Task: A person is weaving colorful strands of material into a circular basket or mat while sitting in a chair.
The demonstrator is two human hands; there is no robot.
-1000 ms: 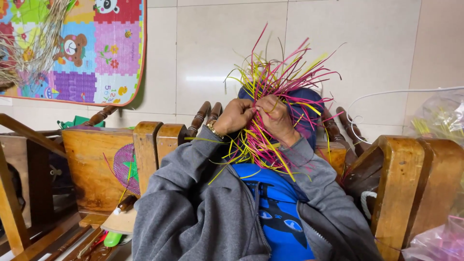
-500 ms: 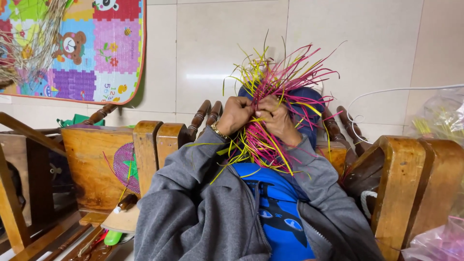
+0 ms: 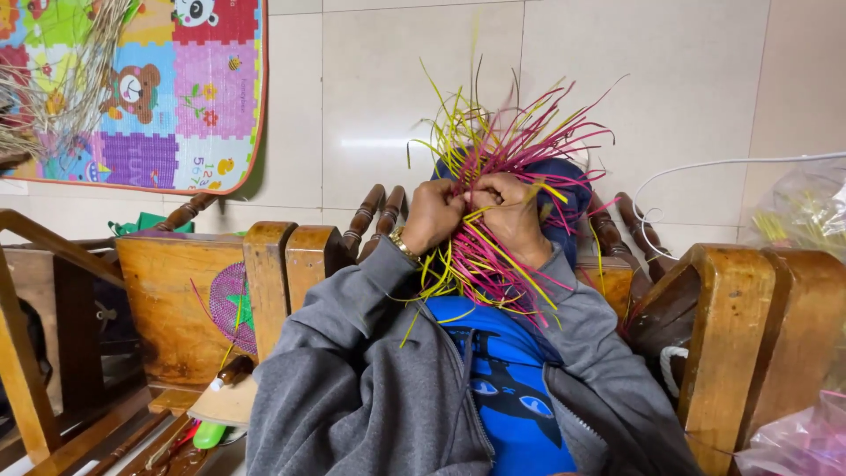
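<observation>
Up close, the left hand (image 3: pixel 434 214) and the right hand (image 3: pixel 514 211) sit side by side, knuckles nearly touching, each with its grip clenched on the bundle of pink and yellow strips (image 3: pixel 493 167). The strips fan upward and outward above the fists, and more of them hang down below the hands in a loose tangle over a blue shirt (image 3: pixel 504 370). Behind the strips shows a dark blue rounded shape (image 3: pixel 564 181); what it is cannot be told. A gold-coloured wristband (image 3: pixel 404 246) sits on the left wrist, where the grey sleeve (image 3: pixel 352 308) begins; both arms are in the same grey zipped jacket. On either side stand wooden chair arms (image 3: pixel 291 264), with turned wooden spindles (image 3: pixel 374 211) behind the hands. A small purple woven disc (image 3: pixel 231 304) lies on the wooden seat at the left. On the pale tiled floor (image 3: pixel 643 88) beyond lie a colourful puzzle play mat (image 3: pixel 185 97) at upper left and a white cord (image 3: pixel 705 167) at right. A clear plastic bag (image 3: pixel 802 211) sits at the right edge.
</observation>
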